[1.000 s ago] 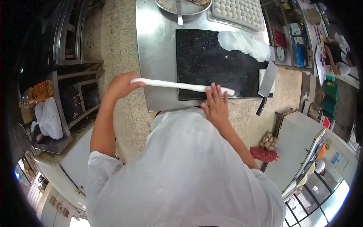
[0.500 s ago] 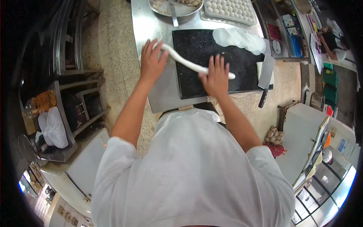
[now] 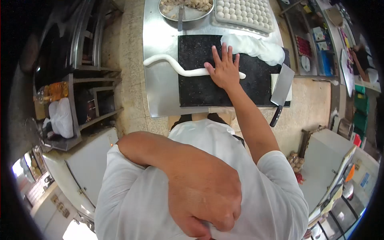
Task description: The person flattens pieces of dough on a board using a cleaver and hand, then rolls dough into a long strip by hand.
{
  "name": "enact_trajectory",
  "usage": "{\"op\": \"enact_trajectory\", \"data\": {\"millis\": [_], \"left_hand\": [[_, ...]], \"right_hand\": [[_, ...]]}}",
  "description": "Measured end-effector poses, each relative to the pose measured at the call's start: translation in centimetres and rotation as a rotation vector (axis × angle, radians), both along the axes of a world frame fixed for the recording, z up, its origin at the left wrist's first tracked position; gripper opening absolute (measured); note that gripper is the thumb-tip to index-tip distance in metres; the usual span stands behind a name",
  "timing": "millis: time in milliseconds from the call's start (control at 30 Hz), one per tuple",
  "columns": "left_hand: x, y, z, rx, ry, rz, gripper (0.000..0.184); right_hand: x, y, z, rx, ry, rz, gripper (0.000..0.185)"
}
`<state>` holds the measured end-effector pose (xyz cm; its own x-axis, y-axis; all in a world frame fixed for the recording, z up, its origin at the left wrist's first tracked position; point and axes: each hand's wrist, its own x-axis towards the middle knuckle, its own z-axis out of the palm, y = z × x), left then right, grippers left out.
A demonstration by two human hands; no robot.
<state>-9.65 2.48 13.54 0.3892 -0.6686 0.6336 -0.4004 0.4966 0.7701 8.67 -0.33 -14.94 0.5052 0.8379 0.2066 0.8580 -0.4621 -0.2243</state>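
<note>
A long white dough rope (image 3: 188,73) curves across the black board (image 3: 200,94), its left end lying on the steel tabletop. My right hand (image 3: 225,70) rests on the rope near its right end, palm down with fingers spread. Close to the camera, my left hand (image 3: 206,192) is raised in front of my chest. Its fingers are curled in, and whatever they hold, if anything, is hidden. Behind my right hand, thin white dough rounds (image 3: 254,49) overlap in a row. A cleaver (image 3: 282,89) lies over the board's right edge on a whitish cloth or block.
On the steel table (image 3: 162,92), a metal bowl (image 3: 168,18) of crumbly filling stands at the back with a spatula (image 3: 180,20) in it. Beside it is a tray (image 3: 244,25) of small white balls. Shelves (image 3: 86,86) stand left; a white appliance (image 3: 324,156) stands right.
My left hand has left the dough rope and come up to my chest, its fingers now curled. The right hand stays on the rope. The whole view has shifted slightly.
</note>
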Motion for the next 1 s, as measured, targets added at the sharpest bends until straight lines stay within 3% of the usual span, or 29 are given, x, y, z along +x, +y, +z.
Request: {"op": "enact_trajectory", "data": {"millis": [100, 200, 300, 500, 600, 633, 667, 733, 800, 867, 900, 967, 1000], "left_hand": [[1.4, -4.6, -0.3, -0.14, 0.053, -0.014, 0.046], [1.8, -9.7, -1.2, -0.967, 0.642, -0.09, 0.038], [2.2, -13.5, 0.8, -1.059, 0.511, 0.079, 0.035], [0.5, -12.1, 1.7, -1.023, 0.651, -0.143, 0.033], [-0.7, -14.4, 0.3, -1.28, 0.234, 0.11, 0.031], [-1.6, -13.6, 6.3, -1.443, 0.655, 0.868, 0.028], [-2.0, -11.6, 5.3, -1.425, 0.652, 0.886, 0.028], [-1.2, -9.6, 2.1, -1.129, 0.534, -0.443, 0.027], [-3.0, -9.7, 1.1, -1.299, 0.197, -0.006, 0.029], [-2.2, -4.8, 1.9, -0.972, 0.66, -0.448, 0.032], [-3.9, -5.7, 1.8, -0.968, 0.67, -0.431, 0.032], [-7.4, -9.2, 1.6, -1.257, 0.81, -0.382, 0.033], [-6.7, -8.3, 1.4, -1.23, 0.805, -0.352, 0.033]], "right_hand": [[-0.5, -1.0, -0.5, 0.043, 0.043, 0.045, 0.073], [-2.2, -4.2, -0.3, 0.025, 0.096, 0.23, 0.075], [-3.3, -6.0, 0.3, 0.135, 0.193, 0.285, 0.074], [-2.1, -11.3, 3.1, 0.233, 0.33, 0.095, 0.078], [-3.5, -12.5, 3.7, 0.268, 0.298, -0.009, 0.079], [-4.2, -13.6, 4.2, 0.308, 0.363, -0.056, 0.079], [-4.8, -14.1, 4.6, 0.331, 0.418, -0.125, 0.079], [-6.2, -15.7, 4.3, 0.334, 0.404, -0.174, 0.078], [-8.4, -17.6, 3.9, 0.302, 0.344, -0.247, 0.077], [-11.2, -18.3, 6.1, 0.241, 0.421, -0.351, 0.075], [-12.1, -18.7, 5.9, 0.257, 0.423, -0.362, 0.075], [-13.0, -18.1, 4.9, 0.332, 0.447, -0.31, 0.075], [-13.6, -18.0, 4.6, 0.325, 0.444, -0.372, 0.073]]}}
